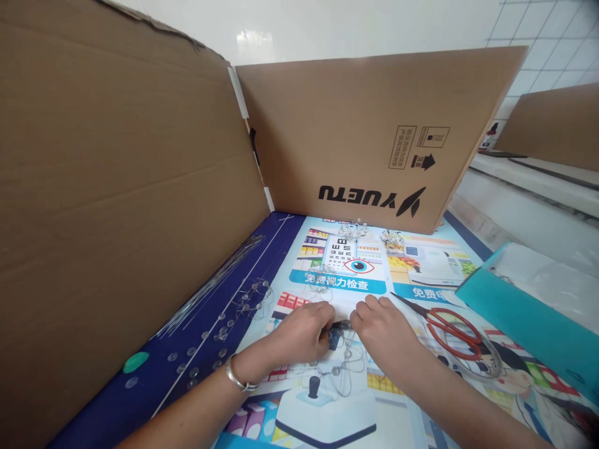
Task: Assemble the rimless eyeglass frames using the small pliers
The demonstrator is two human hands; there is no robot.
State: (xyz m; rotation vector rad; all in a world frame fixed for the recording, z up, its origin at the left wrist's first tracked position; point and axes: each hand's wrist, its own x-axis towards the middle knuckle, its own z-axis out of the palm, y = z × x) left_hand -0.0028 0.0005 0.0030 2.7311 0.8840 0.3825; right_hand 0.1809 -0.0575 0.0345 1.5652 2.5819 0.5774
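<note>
My left hand (302,330), with a silver bangle at the wrist, is closed, its thumb and fingers pinching one end of a dark twisted bundle of wire (341,325). Facing it, my right hand (382,337) has its fingers curled over the other end. Thin wire loops strung with clear beads (336,370) hang out below the bundle, lying over the printed sheet. My fingertips partly hide where the wires meet. Just right of my right hand lie scissors with red handles (433,314), blades pointing toward it.
Cardboard panels (327,137) wall off the left and back. Thin straight wires (210,290), loose clear beads (222,332) and a green disc (136,362) lie at left. Beaded wire pieces (354,231) rest near the back. A clear coil (493,369) and teal packet (528,315) are at right.
</note>
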